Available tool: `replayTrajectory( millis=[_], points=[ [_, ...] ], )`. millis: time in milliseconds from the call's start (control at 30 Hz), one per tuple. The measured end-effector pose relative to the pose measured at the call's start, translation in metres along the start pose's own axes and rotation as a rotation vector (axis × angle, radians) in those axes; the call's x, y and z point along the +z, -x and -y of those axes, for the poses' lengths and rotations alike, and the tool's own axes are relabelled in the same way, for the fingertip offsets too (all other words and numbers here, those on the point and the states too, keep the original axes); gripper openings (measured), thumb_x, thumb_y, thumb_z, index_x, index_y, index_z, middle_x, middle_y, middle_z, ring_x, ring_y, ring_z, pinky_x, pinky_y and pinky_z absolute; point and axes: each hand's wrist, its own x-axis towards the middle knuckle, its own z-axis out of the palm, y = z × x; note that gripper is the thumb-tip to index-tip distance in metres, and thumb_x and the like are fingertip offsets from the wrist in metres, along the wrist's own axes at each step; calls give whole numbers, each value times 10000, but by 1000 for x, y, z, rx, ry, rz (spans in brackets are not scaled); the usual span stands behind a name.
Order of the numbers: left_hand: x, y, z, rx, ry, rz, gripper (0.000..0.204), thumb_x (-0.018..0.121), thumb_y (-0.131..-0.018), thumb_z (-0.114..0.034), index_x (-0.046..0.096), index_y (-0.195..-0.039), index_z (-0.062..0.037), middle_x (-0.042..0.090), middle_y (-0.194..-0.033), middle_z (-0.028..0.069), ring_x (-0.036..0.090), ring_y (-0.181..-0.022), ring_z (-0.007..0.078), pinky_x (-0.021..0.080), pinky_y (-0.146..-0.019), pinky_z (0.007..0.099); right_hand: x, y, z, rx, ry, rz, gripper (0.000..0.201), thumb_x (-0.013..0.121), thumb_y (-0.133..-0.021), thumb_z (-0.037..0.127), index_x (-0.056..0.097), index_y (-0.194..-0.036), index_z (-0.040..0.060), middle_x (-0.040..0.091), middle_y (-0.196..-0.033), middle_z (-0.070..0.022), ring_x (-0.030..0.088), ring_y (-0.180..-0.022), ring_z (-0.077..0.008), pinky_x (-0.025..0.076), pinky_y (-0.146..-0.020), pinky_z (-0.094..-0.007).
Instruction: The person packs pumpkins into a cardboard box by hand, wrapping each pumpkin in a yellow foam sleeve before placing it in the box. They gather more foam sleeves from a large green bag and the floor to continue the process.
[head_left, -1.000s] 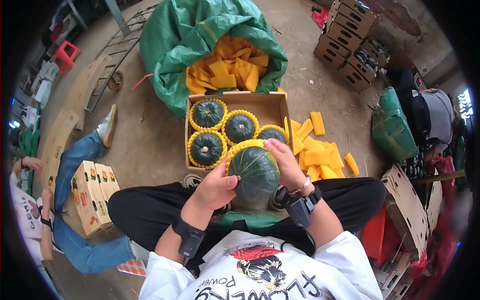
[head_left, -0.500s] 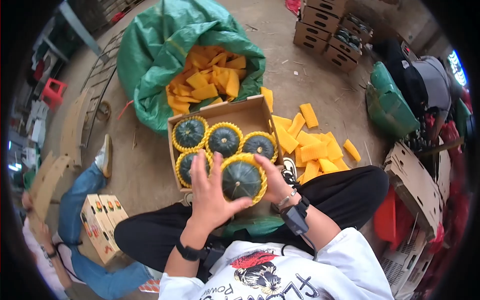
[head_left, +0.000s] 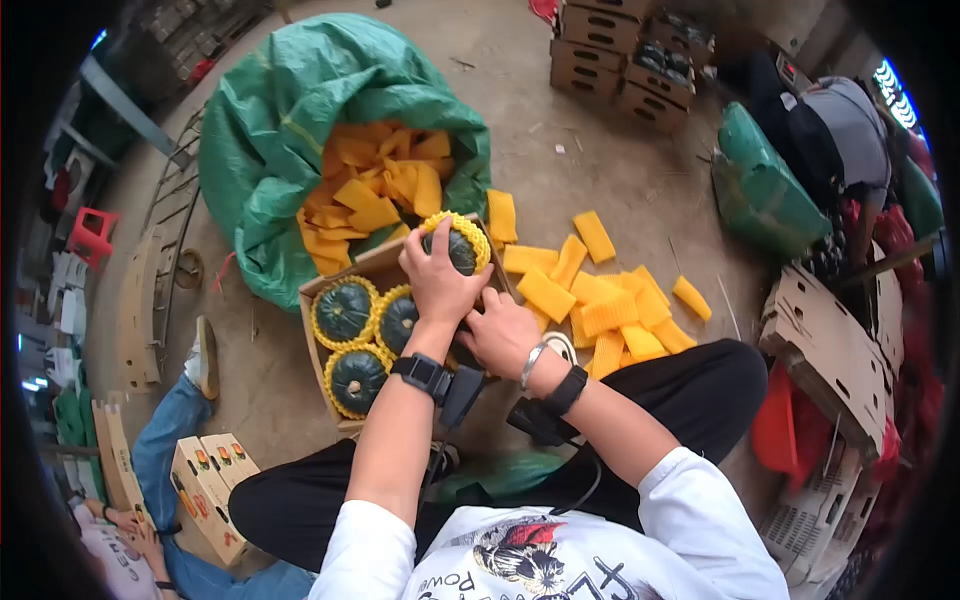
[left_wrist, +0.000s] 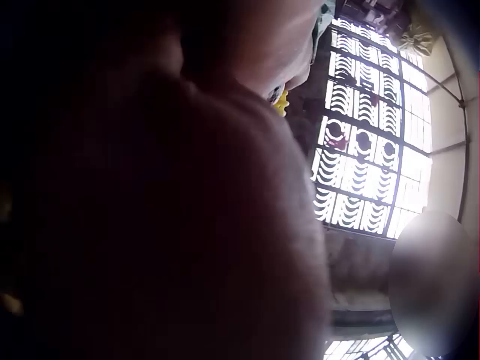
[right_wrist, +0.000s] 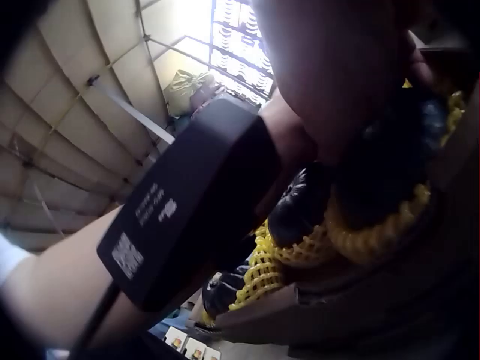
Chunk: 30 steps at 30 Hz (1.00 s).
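Note:
In the head view my left hand (head_left: 440,288) grips a dark green pumpkin (head_left: 462,252) wearing a yellow foam net (head_left: 476,232), fingers and thumb spread round its side at the far right corner of the cardboard box (head_left: 312,358). My right hand (head_left: 505,335) is bent at the box's right side, just below the left, fingertips partly hidden. Three netted pumpkins show left of my hands: one far left (head_left: 343,312), one in the middle (head_left: 398,322), one near left (head_left: 358,382). In the right wrist view, netted pumpkins (right_wrist: 300,210) sit beneath the hand.
Beyond the box stands a green sack (head_left: 270,150) full of yellow foam nets (head_left: 375,205). More flat nets (head_left: 610,305) lie on the floor to the right. Stacked cartons (head_left: 600,45) stand far back. Another person (head_left: 120,540) sits at left, beside small printed boxes (head_left: 205,490).
The netted pumpkin has moved from above my lap to the box's far right corner, in my left hand. My right hand has come off it to the box's right side. The head view has shifted.

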Motion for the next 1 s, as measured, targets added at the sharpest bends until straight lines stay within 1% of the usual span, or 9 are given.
replayTrajectory(
  millis=[200, 267, 333, 400, 467, 567, 733, 833, 1000],
  points=[
    [-9, -17, -30, -116, -373, 592, 713, 804, -587, -335, 492, -1209, -184, 386, -1210, 138, 401, -1119, 387, 481, -827, 474, 7, 1, -34, -36, -478, -179, 147, 582, -777, 184, 676, -829, 84, 631, -711, -153, 608, -699, -342, 502, -656, -402],
    [-2, -9, -27, -92, -390, 554, 743, 818, -566, -356, 490, -1208, -179, 388, -1210, 136, 401, -1119, 388, 478, -829, 473, -17, -12, -47, 476, -1144, -226, 229, 551, -824, 209, 647, -792, 4, 652, -712, -144, 629, -588, -252, 493, -580, -355],
    [-6, -6, -29, -28, -385, 504, 825, 837, -528, -419, 476, -1224, -163, 391, -1205, 142, 406, -1114, 387, 467, -841, 466, 27, -40, -122, 551, -958, -530, 254, 540, -834, 230, 651, -837, 2, 655, -723, -151, 648, -637, -242, 511, -622, -353],
    [-20, -2, -20, 57, -257, 505, 850, 811, -583, -443, 441, -1280, -127, 367, -1259, 201, 400, -1091, 425, 427, -890, 456, 90, -51, -177, 461, -253, -291, 239, 514, -831, 205, 663, -832, 18, 656, -762, -166, 649, -707, -298, 514, -686, -400],
    [-26, -1, -9, 85, -108, 467, 801, 804, -622, -381, 445, -1284, -109, 360, -1269, 210, 389, -1100, 439, 396, -928, 465, 138, -51, -196, 447, -14, 60, 271, 516, -812, 177, 628, -1041, 85, 642, -974, -180, 613, -903, -362, 482, -819, -443],
    [-30, -3, -10, 6, -33, 337, 700, 782, -639, -258, 461, -1241, -104, 375, -1176, 194, 418, -1081, 388, 387, -924, 455, 180, -30, -184, 546, 70, -7, 420, 525, -811, 155, 473, -1226, 128, 592, -1084, -171, 609, -895, -377, 489, -808, -459],
    [-18, 1, -3, 76, -96, 291, 703, 786, -603, -308, 499, -1210, -103, 416, -1178, 184, 430, -1068, 378, 404, -910, 444, 128, -57, -182, 495, -148, -60, 266, 607, -752, 227, 572, -992, 119, 637, -834, -176, 622, -817, -350, 503, -687, -464],
    [-20, 0, -3, 62, -147, 318, 725, 780, -610, -359, 510, -1236, -114, 439, -1189, 177, 449, -1065, 360, 417, -902, 436, 30, -81, -141, 350, -70, -327, 211, 569, -788, 204, 609, -956, 82, 630, -867, -194, 604, -859, -359, 483, -754, -452],
    [-19, -6, -15, -10, -288, 427, 738, 804, -567, -409, 518, -1207, -175, 443, -1140, 158, 478, -993, 339, 453, -829, 412, -28, -100, -71, 88, -338, -191, 250, 570, -792, 167, 625, -1012, 62, 627, -933, -212, 591, -913, -365, 471, -813, -422]
  ],
)
